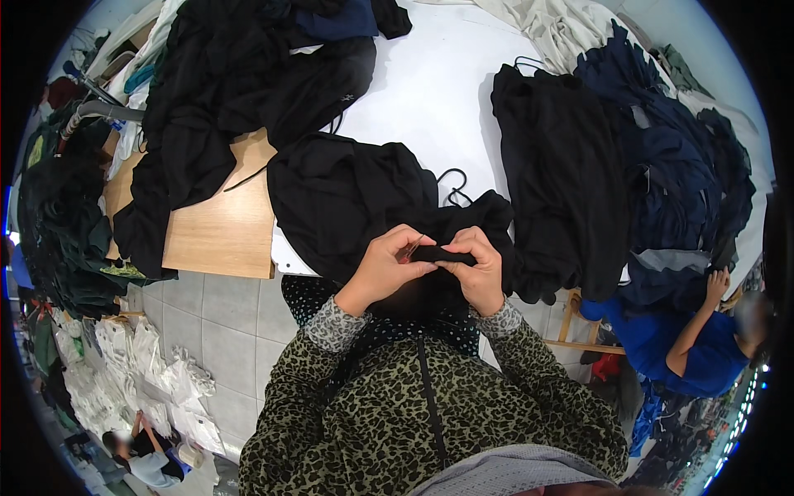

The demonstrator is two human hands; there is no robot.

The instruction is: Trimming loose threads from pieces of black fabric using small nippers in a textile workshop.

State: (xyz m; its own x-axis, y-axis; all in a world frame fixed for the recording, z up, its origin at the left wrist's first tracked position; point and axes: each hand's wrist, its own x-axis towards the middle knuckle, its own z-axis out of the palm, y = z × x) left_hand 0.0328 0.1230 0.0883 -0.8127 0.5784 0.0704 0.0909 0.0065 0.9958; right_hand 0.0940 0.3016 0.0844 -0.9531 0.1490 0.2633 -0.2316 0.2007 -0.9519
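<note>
A black garment with a drawcord (356, 178) lies across the near edge of the white table, its nearest part lifted toward me. My left hand (387, 266) pinches a folded edge of it between thumb and fingers. Inside that same hand sits a small thin object (407, 252), partly reddish, mostly covered by the fingers; its kind is unclear. My right hand (477, 269) is closed on the same folded edge, a short way to the right. Both thumbs face each other along the fold.
Another black garment (562, 182) lies to the right, beside a navy heap (674, 174). More black clothing (215, 83) covers the left, over a wooden board (219, 223). A co-worker in blue (691, 339) is at the right; another person (149, 455) is at lower left near white bundles (174, 388).
</note>
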